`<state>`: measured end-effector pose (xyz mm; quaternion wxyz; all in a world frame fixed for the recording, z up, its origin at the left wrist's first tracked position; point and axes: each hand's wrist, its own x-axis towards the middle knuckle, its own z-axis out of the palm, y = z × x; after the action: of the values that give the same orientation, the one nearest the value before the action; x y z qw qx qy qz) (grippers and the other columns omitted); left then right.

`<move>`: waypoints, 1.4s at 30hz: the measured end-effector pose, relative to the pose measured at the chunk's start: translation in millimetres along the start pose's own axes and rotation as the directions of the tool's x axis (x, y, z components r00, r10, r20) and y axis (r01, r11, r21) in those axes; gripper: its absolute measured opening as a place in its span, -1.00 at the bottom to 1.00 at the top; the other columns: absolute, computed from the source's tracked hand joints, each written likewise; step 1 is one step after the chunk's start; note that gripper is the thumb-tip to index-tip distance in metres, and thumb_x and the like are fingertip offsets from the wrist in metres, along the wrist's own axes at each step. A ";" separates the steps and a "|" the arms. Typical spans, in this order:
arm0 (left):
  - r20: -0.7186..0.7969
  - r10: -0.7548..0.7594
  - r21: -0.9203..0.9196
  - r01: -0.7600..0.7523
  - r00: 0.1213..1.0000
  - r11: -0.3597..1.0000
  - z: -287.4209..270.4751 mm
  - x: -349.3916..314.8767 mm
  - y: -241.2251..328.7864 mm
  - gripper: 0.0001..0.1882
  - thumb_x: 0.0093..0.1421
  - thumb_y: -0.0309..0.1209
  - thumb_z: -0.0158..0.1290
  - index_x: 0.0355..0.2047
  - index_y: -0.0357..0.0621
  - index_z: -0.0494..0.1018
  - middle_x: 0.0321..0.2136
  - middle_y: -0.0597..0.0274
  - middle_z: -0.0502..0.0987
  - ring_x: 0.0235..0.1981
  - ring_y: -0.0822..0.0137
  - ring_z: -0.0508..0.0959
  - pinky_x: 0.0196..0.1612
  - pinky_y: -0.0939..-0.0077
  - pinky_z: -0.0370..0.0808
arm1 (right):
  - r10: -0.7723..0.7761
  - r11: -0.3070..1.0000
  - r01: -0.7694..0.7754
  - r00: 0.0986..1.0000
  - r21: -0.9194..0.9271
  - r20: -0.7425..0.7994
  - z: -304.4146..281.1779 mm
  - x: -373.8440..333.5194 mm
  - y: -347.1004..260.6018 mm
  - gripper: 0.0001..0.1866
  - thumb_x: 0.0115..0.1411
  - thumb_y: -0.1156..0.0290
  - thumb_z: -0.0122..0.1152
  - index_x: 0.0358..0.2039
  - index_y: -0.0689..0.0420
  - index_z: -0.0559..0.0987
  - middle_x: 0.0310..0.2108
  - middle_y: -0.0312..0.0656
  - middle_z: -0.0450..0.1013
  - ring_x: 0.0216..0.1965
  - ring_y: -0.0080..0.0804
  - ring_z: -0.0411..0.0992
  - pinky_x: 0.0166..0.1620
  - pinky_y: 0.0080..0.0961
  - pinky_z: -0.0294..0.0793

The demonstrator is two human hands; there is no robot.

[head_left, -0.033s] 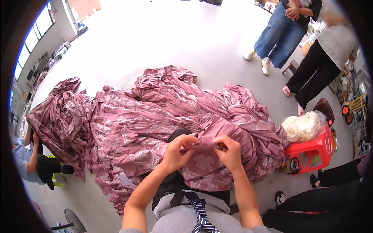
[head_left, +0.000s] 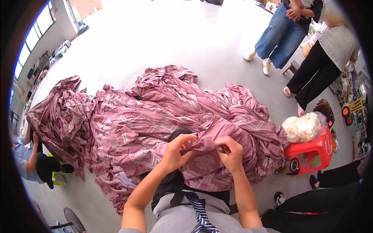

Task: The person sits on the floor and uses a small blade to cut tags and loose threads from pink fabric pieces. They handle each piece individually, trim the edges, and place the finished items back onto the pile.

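Note:
A big heap of mauve-pink fabric with a pale woven pattern spreads across the floor in front of me and over my lap. My left hand is closed on a fold of this fabric, thumb and fingers curled toward each other. My right hand pinches the same fabric a short way to the right, fingertips together. Between the hands a narrow strip of cloth is drawn up, with a pale leaf-like motif below it. The exact edge under my fingertips is too small to make out.
At the left, a person in a blue shirt handles the heap's far left end. A red plastic stool on the right bears a bag of off-white material. People stand at the upper right, and dark-clothed legs show lower right.
My right hand has shifted slightly to the right, and the strip of fabric between my hands looks longer and flatter. My left hand has barely moved.

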<state>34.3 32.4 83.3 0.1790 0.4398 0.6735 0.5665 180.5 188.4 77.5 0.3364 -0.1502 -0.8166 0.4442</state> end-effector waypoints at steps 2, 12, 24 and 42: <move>-0.012 0.010 0.261 -0.007 1.000 0.965 -3.8 -10.5 -21.3 -0.69 -0.12 -0.59 0.19 -0.29 -0.15 0.50 -0.39 0.24 0.54 -0.43 0.37 0.53 -0.41 0.55 0.43 | 0.010 1.000 -0.008 0.993 0.016 -0.118 -3.2 -12.8 1.6 -0.80 -0.02 0.79 0.15 -0.43 0.20 0.49 -0.43 -0.33 0.50 -0.54 -0.79 0.28 -0.48 -0.82 0.22; -0.224 -0.155 0.142 0.189 0.962 0.972 -6.5 -36.8 -78.1 -0.87 -0.09 -0.65 0.10 -0.48 -0.21 0.48 -0.51 0.29 0.53 -0.48 0.46 0.50 -0.50 0.62 0.38 | 0.175 0.964 -0.113 0.949 0.239 -0.260 -24.3 -57.8 38.8 -0.88 0.13 0.61 0.22 -0.36 0.20 0.43 -0.28 -0.14 0.52 -0.28 -0.54 0.45 -0.25 -0.70 0.36; -0.205 -0.250 0.264 0.300 0.946 0.917 1.2 -26.2 -79.0 -0.69 -0.13 -0.61 0.10 -0.30 -0.14 0.46 -0.34 0.13 0.53 -0.32 0.24 0.53 -0.22 0.44 0.45 | 0.202 0.960 -0.139 0.944 0.242 -0.261 -26.3 -73.3 32.9 -0.88 0.14 0.56 0.22 -0.36 0.19 0.43 -0.27 -0.13 0.52 -0.28 -0.53 0.46 -0.25 -0.71 0.37; -0.547 -0.163 -0.099 0.130 0.821 0.986 6.3 -47.9 -79.4 -0.73 0.09 -0.58 0.00 -0.16 -0.23 0.48 -0.20 0.20 0.55 -0.13 0.33 0.50 -0.02 0.45 0.36 | 0.260 0.940 -0.160 0.908 0.301 -0.329 -30.3 -63.4 26.2 -0.84 0.15 0.54 0.22 -0.36 0.21 0.39 -0.27 -0.11 0.51 -0.35 -0.61 0.42 -0.28 -0.72 0.38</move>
<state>34.3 0.3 -3.9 0.0325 0.1989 0.7117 0.6730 246.0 187.5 41.0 0.4487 -0.2708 -0.6517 0.5483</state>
